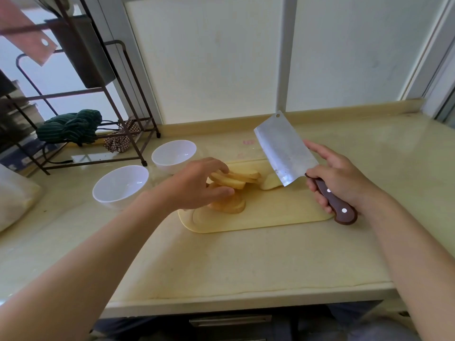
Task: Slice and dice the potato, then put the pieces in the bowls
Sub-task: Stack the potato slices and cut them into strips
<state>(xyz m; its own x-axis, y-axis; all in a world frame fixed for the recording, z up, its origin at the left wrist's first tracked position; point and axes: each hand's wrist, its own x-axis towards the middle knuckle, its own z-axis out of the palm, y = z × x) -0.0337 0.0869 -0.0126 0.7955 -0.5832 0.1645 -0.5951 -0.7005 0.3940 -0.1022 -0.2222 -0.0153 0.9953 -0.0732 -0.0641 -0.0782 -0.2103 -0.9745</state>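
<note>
The place is a home kitchen. A long cream counter (246, 262) with a low raised back edge runs under frosted window panes (209, 57). On it lies a pale cutting board (270, 215) with potato slices (236, 179). A wide cleaver (283, 148) is above the board, and a white bowl (120, 185) and a second bowl (173, 153) stand beside it. A dark metal rack (128, 99) at the left end carries a green striped cloth (71, 126). Below the counter's front edge a metal drawer handle (230, 319) shows.

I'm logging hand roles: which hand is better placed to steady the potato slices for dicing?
Left. The left hand holds the potato slices on the board; the right hand grips the cleaver, blade lifted.
</note>
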